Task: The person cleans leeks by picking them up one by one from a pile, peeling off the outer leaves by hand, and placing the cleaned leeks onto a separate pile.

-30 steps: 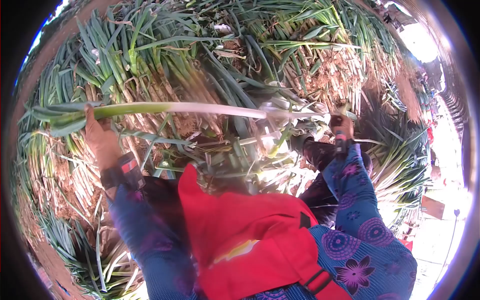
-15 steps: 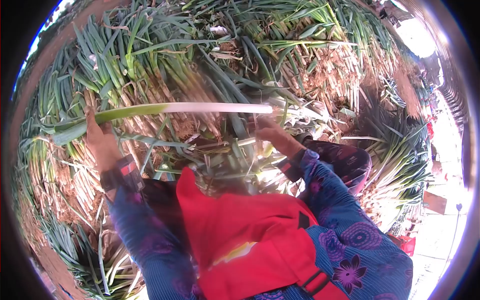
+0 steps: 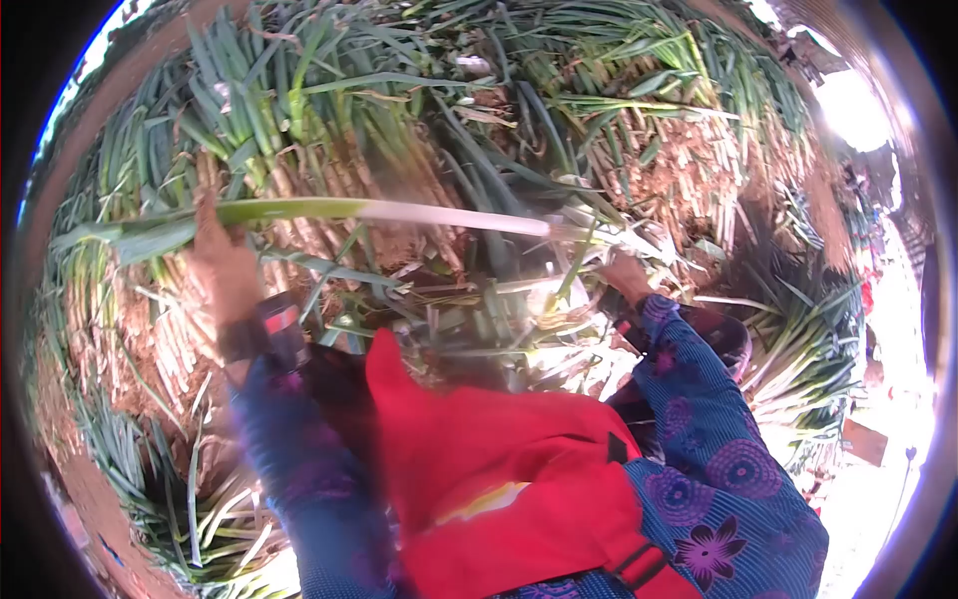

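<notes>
Right hand shifted rightward; left hand grips leek.

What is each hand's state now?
Left hand: closed, holding a leek by its green part.
Right hand: near the leek's white end; grip cannot be told.

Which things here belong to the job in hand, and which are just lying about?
Job in hand:
- leek, leafy end in the left hand
- right hand, near its white end; grip blurred
- rooted leeks heaped behind, probably same stock

Lying about:
- loose leaf litter in front of the person
- brown board-like piece, far right
</notes>
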Available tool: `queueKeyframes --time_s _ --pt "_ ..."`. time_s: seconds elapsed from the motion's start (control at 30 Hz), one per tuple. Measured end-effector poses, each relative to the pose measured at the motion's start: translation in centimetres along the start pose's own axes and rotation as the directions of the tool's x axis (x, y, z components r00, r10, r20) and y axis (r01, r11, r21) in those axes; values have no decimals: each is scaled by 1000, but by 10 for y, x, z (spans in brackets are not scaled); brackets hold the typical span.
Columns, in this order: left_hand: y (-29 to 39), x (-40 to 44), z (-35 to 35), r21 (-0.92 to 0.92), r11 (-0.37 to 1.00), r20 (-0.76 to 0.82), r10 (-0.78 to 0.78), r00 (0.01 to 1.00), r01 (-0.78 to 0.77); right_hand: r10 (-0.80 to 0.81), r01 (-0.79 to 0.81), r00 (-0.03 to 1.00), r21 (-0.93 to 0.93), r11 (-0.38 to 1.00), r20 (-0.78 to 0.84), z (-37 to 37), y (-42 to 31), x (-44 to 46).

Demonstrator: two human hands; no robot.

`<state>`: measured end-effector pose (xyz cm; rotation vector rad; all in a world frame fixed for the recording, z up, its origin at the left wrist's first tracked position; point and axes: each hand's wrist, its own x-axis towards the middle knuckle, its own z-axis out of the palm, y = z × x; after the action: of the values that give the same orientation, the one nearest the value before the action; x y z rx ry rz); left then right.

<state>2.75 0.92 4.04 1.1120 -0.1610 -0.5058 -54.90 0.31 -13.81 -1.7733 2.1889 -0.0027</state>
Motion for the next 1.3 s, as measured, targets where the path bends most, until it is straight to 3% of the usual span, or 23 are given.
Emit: queueKeyframes --time_s 0.03,0.1,0.13,0.17,0.23,0.27,0.33,0.43,0.53,0.63,0.77,0.8,0.9,1.03,1.2,1.3 --pt "-1 -5 4 -12 1000 13 -12 1000 12 -4 0 991 -32 1000 -134 -18 -27 -12" --pt "-13 8 4 19 993 -33 -115 993 115 -343 436 863 204 876 -371 -39 -77 -13" --pt "-13 7 3 20 991 38 -133 990 132 -334 501 832 340 796 -443 -38 -103 -13" --pt "-12 1 7 19 988 111 -152 982 151 -300 466 884 617 634 -360 -65 -146 -39" --pt "-7 -20 25 -21 990 -36 -140 989 140 -461 474 863 649 595 -208 -74 -181 -58" --pt "-6 -26 29 -38 990 -110 -140 984 136 -529 543 824 552 632 -205 -75 -194 -66" --pt "-10 -24 30 -33 990 -31 -141 990 140 -648 661 743 337 671 -167 -75 -209 -82" --pt "-13 -26 23 -2 990 203 -136 970 139 -587 534 809 456 712 -30 -81 -217 -96" --pt "-2 -33 26 -16 981 403 -171 899 193 -672 356 738 814 458 56 -67 -204 -89" --pt "7 -44 35 -116 919 560 -253 789 377 -703 54 613 869 492 360 -96 -201 -97" --pt "-10 -42 39 -252 832 735 -168 657 494 -728 -75 567 904 420 385 -94 -206 -110" --pt "-11 -41 39 -265 824 720 -176 671 501 -710 -94 566 888 450 419 -94 -208 -111" --pt "-13 -44 41 -278 849 689 -150 709 449 -695 -29 640 914 405 328 -84 -219 -117" --pt "-10 -49 42 -291 859 589 -186 787 421 -752 48 608 934 355 255 -76 -225 -113" --pt "-16 -36 34 -295 890 570 -129 811 348 -725 131 638 890 436 261 -62 -201 -103" --pt "-17 -38 32 -286 906 554 -111 825 314 -692 500 722 696 516 -6 -64 -204 -115"
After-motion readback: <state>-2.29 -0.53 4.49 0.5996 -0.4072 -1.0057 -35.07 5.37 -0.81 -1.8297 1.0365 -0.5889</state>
